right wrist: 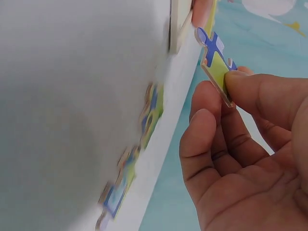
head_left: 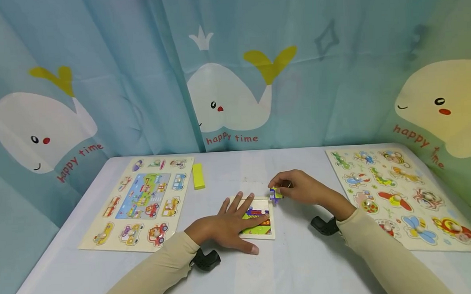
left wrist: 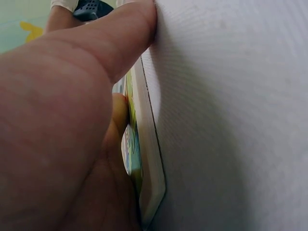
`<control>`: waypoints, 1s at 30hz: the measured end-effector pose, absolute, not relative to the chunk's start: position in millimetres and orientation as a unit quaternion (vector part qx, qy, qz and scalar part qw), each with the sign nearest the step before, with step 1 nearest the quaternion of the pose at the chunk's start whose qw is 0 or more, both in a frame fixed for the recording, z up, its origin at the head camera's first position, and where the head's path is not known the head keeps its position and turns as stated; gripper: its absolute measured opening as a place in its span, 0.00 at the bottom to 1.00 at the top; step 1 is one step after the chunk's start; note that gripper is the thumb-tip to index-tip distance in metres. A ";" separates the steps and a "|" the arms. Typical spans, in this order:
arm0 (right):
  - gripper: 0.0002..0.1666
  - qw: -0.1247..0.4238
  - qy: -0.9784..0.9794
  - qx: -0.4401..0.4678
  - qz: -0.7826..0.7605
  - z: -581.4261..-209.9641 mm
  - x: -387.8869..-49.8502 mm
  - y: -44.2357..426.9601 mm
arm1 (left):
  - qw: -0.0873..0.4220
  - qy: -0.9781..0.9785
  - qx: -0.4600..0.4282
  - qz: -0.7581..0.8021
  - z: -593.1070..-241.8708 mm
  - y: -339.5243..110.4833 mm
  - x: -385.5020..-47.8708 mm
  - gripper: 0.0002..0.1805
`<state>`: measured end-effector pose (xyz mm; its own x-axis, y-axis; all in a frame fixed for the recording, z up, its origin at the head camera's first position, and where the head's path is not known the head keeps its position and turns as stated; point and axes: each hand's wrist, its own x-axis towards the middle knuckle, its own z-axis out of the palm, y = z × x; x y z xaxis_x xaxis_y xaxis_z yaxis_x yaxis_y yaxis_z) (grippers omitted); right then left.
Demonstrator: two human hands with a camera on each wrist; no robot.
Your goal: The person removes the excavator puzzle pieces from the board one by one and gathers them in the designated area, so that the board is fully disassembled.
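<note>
Fingers [right wrist: 198,132] of the right hand [head_left: 302,185]: curled, thumb and fingertips pinching one jigsaw piece [right wrist: 216,67], purple-blue and yellow-green. The piece is held clear of the tabletop, near the upper right corner of a small puzzle tray [head_left: 272,224]. Fingers of the left hand [head_left: 231,224]: spread, laid flat across the tray and covering its left part; thumb apart from them, beyond the near edge. The visible portion of the tray shows a purple, green and orange picture.

Loose pieces [right wrist: 153,115] lie on the table [head_left: 300,267] below the right hand; blurred, exact number cannot be told. A yellow block [head_left: 198,176] lies beyond the left hand, just beside a vehicle board [head_left: 121,195]. An insect board [head_left: 449,208] occupies the right side. Black devices [head_left: 325,225] are worn at both wrists. Behind the table: a blue curtain [head_left: 336,94] printed with whales.
</note>
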<state>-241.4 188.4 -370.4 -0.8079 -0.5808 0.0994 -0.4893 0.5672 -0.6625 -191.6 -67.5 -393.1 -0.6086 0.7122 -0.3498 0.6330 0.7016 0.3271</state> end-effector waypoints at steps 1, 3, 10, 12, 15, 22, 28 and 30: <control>0.11 0.062 0.884 -0.301 -0.352 -370.9 -241.4 191.5 | 0.232 0.893 0.376 0.085 -393.2 -67.2 -191.6 0.45; 0.11 0.062 0.886 -0.293 -0.354 -371.6 -241.5 197.4 | 0.234 0.892 0.376 0.086 -393.8 -66.5 -191.5 0.45; 0.10 0.071 0.890 -0.270 -0.360 -370.0 -242.0 213.9 | 0.238 0.892 0.374 0.091 -394.0 -66.3 -190.5 0.45; 0.10 0.070 0.890 -0.269 -0.360 -369.3 -242.4 218.4 | 0.237 0.893 0.372 0.092 -393.5 -66.7 -190.7 0.45; 0.11 0.068 0.893 -0.264 -0.359 -369.7 -244.3 227.0 | 0.235 0.893 0.373 0.095 -392.6 -67.2 -191.1 0.45; 0.11 0.071 0.892 -0.267 -0.358 -368.6 -245.7 246.5 | 0.232 0.891 0.378 0.098 -393.4 -67.8 -191.1 0.45; 0.11 0.074 0.892 -0.265 -0.358 -365.7 -246.6 260.2 | 0.233 0.891 0.376 0.100 -394.2 -68.2 -191.7 0.45; 0.11 0.079 0.893 -0.263 -0.357 -365.8 -247.2 264.5 | 0.233 0.891 0.376 0.102 -394.7 -68.6 -191.9 0.45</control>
